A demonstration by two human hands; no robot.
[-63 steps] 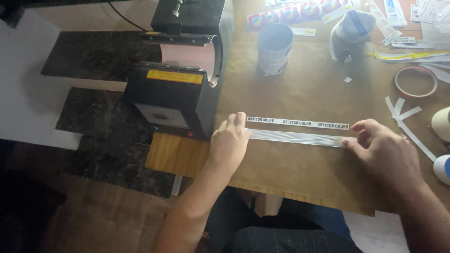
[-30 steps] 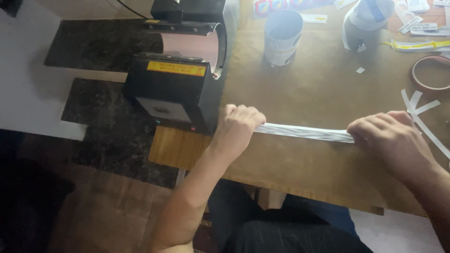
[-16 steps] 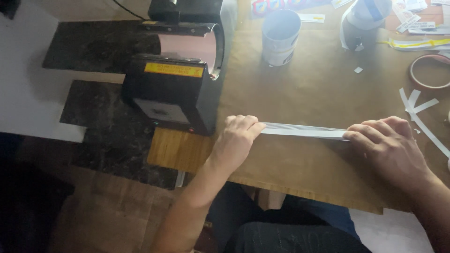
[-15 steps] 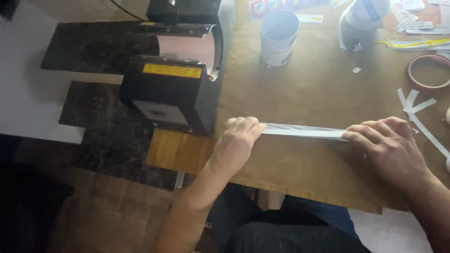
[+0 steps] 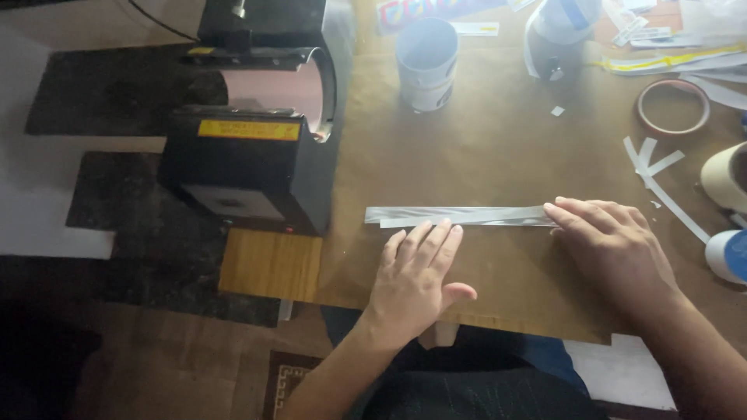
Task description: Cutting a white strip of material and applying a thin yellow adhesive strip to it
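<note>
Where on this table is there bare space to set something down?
Bare brown paper lies between the mug and the folded strip, right of the black press. Another bare band runs below the strip, around the left hand and right hand. The right edge, by the tape ring, is crowded.

A long silver-grey folded paper strip point(image 5: 459, 215) lies on the brown paper-covered worktop point(image 5: 498, 148); the boxy black press machine point(image 5: 249, 163) bears a yellow label.

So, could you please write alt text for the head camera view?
Two bare hands flatten a long folded paper strip on a brown table: left hand open beside it, right hand on its end. A black mug press stands left.
</note>
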